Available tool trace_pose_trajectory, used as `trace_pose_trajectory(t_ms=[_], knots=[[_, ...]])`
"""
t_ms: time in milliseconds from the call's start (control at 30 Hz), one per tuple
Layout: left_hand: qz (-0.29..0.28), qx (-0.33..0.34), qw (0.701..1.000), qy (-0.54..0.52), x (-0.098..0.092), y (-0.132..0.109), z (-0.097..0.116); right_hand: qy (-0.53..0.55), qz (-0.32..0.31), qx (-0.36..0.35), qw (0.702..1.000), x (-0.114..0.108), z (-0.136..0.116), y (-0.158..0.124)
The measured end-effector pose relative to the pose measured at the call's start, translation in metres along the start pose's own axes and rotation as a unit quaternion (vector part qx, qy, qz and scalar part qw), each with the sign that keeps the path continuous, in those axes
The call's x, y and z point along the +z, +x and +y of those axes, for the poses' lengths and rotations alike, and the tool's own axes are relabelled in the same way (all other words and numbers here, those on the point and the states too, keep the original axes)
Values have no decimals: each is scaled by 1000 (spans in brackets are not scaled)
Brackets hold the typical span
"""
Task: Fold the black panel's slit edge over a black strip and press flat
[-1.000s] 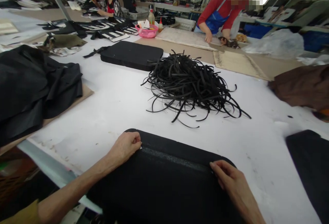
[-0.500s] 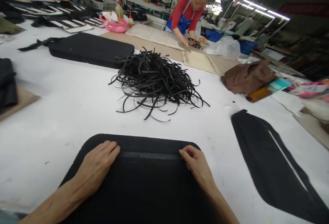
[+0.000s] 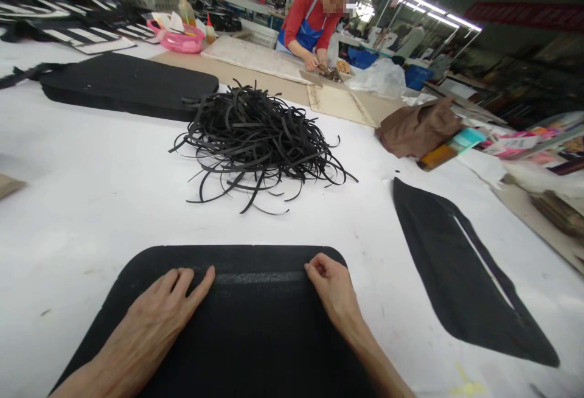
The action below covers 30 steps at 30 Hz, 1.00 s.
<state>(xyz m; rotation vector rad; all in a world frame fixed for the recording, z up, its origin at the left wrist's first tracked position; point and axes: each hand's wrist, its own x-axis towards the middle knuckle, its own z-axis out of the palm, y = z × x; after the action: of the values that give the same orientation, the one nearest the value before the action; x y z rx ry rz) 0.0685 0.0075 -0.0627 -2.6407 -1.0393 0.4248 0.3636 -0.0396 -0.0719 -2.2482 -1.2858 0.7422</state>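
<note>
A large black panel (image 3: pixel 255 337) with rounded corners lies before me on the white table (image 3: pixel 109 203). Across its upper part runs a greyish strip (image 3: pixel 260 277). My left hand (image 3: pixel 164 307) rests on the panel at the strip's left end, thumb apart from the bent fingers, holding nothing visible. At the strip's right end, my right hand (image 3: pixel 331 285) has thumb and index finger pinched together; whatever is between them is too small to make out. Beyond the panel sits a tangled heap of thin black strips (image 3: pixel 260 130).
A black stack (image 3: pixel 128 84) lies at the back left, a black piece with a white slit (image 3: pixel 460 270) at the right. Farther off are a brown cloth (image 3: pixel 417 127), a pink basket (image 3: pixel 180 40) and a person in a blue apron (image 3: pixel 310 33).
The view has shifted, so the background sits farther left. My left thumb has spread away from its fingers. My right hand stays pinched near the strip's right end.
</note>
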Motion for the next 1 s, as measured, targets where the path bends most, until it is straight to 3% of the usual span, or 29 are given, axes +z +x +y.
trace_pose_trajectory(t_ms=[400,1000], knots=[[37,-6,999,24,-4,1,3,-38,3,-2,999,1,1,-1],[30,-22,999,35,-10,9,10,-103,39,-21,994,2,-2,-4]])
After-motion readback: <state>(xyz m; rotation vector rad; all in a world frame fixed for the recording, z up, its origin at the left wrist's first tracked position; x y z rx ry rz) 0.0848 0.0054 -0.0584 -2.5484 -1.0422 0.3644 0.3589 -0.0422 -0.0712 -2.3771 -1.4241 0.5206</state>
